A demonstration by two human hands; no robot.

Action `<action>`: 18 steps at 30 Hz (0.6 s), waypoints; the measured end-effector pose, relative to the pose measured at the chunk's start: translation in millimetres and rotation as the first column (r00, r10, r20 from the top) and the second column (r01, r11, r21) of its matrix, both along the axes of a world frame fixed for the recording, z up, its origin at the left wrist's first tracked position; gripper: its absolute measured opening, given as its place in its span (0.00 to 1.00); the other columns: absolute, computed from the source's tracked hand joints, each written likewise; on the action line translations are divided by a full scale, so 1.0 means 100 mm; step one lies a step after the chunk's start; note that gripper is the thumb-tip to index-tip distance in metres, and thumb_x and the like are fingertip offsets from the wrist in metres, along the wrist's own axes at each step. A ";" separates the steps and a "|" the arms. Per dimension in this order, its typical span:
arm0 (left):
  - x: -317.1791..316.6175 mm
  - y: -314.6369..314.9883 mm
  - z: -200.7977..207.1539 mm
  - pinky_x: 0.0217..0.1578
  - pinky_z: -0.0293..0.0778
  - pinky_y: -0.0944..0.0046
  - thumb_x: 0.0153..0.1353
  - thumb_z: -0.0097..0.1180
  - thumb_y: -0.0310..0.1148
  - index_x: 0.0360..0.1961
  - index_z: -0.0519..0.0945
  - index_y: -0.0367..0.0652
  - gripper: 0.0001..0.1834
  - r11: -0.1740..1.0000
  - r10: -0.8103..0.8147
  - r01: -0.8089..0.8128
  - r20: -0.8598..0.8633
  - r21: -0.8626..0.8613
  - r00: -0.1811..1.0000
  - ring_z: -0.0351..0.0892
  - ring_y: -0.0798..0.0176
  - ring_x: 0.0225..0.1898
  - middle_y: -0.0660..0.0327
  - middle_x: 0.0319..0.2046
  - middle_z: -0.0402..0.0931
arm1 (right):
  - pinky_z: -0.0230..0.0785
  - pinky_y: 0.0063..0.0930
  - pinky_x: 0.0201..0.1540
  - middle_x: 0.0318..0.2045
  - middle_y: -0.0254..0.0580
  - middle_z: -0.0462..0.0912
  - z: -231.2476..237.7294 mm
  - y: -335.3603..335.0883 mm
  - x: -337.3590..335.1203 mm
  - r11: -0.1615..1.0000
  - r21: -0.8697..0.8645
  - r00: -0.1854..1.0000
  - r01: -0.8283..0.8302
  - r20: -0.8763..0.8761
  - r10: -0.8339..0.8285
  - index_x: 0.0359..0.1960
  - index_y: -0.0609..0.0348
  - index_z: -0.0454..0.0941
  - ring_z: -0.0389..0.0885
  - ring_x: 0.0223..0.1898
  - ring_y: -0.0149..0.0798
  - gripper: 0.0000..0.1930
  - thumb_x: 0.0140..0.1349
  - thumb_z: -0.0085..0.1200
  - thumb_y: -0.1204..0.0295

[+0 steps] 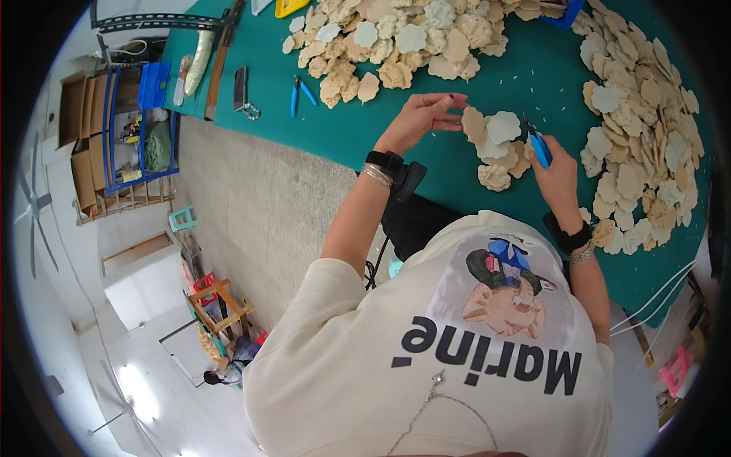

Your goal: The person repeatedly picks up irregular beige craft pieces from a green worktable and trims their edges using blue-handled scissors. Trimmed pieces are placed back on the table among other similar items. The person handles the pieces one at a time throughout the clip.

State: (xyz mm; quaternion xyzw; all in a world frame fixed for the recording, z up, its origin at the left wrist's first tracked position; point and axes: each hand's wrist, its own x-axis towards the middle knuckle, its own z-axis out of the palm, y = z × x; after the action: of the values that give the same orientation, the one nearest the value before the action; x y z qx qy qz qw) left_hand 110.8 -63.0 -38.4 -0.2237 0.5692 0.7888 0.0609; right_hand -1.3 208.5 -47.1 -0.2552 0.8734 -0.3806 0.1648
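My left hand (428, 119) reaches over the green table with its fingers stretched out and apart. Its fingertips are right beside a tan scallop-edged piece (473, 126); whether they touch it I cannot tell. That piece belongs to a small cluster with a pale flower-shaped piece (503, 127) and a rough, lumpy piece (494, 177). On the cluster's other side, my right hand (557, 174) is closed around blue-handled nippers (541, 149). The dark jaws of the nippers point away from me, above the table.
A large heap of similar pieces (396, 46) covers the table's far side, and another (640, 137) lies at right. Small white scraps dot the green table (343, 126). Blue pliers (300, 97) and a phone (241, 87) lie at left. Blue shelving (141, 129) stands beyond the floor.
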 end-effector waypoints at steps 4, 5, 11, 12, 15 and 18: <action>-0.46 -0.06 -0.04 0.50 0.79 0.58 0.66 0.51 0.24 0.54 0.79 0.37 0.15 0.962 0.034 -0.027 0.020 -0.270 0.999 0.81 0.55 0.49 0.54 0.52 0.78 | 0.73 0.41 0.35 0.29 0.55 0.81 0.01 0.06 -0.03 1.000 0.010 1.000 0.015 0.000 -0.015 0.50 0.59 0.78 0.82 0.31 0.54 0.17 0.59 0.59 0.70; -0.58 -0.09 -0.05 0.50 0.79 0.57 0.62 0.52 0.20 0.52 0.80 0.38 0.17 0.744 -0.029 -0.001 -0.033 -0.669 0.999 0.80 0.54 0.50 0.55 0.52 0.78 | 0.73 0.41 0.35 0.30 0.55 0.81 0.01 0.07 -0.05 1.000 0.005 1.000 0.020 0.006 -0.020 0.49 0.59 0.78 0.82 0.31 0.55 0.17 0.59 0.59 0.70; -1.10 -0.46 -0.03 0.57 0.67 0.56 0.45 0.53 0.14 0.53 0.77 0.49 0.30 -0.482 -0.505 -0.272 0.011 -0.833 0.863 0.70 0.53 0.55 0.58 0.57 0.72 | 0.72 0.36 0.34 0.29 0.55 0.80 0.02 0.14 -0.14 0.999 0.013 0.999 0.046 -0.023 -0.046 0.50 0.61 0.76 0.80 0.29 0.51 0.16 0.61 0.59 0.69; -1.13 -0.52 -0.03 0.56 0.66 0.56 0.46 0.53 0.15 0.54 0.73 0.49 0.31 -0.525 -0.525 -0.244 0.084 -0.815 0.847 0.71 0.54 0.52 0.59 0.53 0.73 | 0.72 0.36 0.34 0.29 0.55 0.80 0.01 0.14 -0.16 0.998 0.006 0.998 0.057 -0.017 -0.057 0.50 0.61 0.76 0.80 0.28 0.51 0.16 0.61 0.59 0.69; -1.13 -0.63 -0.07 0.53 0.66 0.57 0.47 0.53 0.16 0.51 0.73 0.48 0.28 -0.555 -0.504 0.009 0.345 -0.832 0.792 0.72 0.57 0.52 0.61 0.48 0.73 | 0.71 0.37 0.34 0.29 0.55 0.80 0.01 0.17 -0.17 0.997 -0.002 0.997 0.077 -0.002 -0.077 0.50 0.61 0.76 0.79 0.28 0.51 0.16 0.61 0.59 0.69; -0.97 -0.59 -0.11 0.49 0.67 0.59 0.51 0.54 0.19 0.45 0.75 0.45 0.18 -0.542 -0.476 0.038 0.344 -0.840 0.810 0.76 0.58 0.44 0.61 0.38 0.75 | 0.72 0.37 0.34 0.29 0.55 0.80 0.01 0.17 -0.17 0.998 0.010 0.998 0.061 0.005 -0.061 0.50 0.61 0.76 0.79 0.29 0.51 0.17 0.61 0.59 0.70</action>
State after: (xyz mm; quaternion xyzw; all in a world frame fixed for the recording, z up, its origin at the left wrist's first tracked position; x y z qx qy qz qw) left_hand 14.1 -122.2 -49.2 0.1088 0.9891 -0.0984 -0.0128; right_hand -18.0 225.7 -46.3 -0.2267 0.8821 -0.3820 0.1568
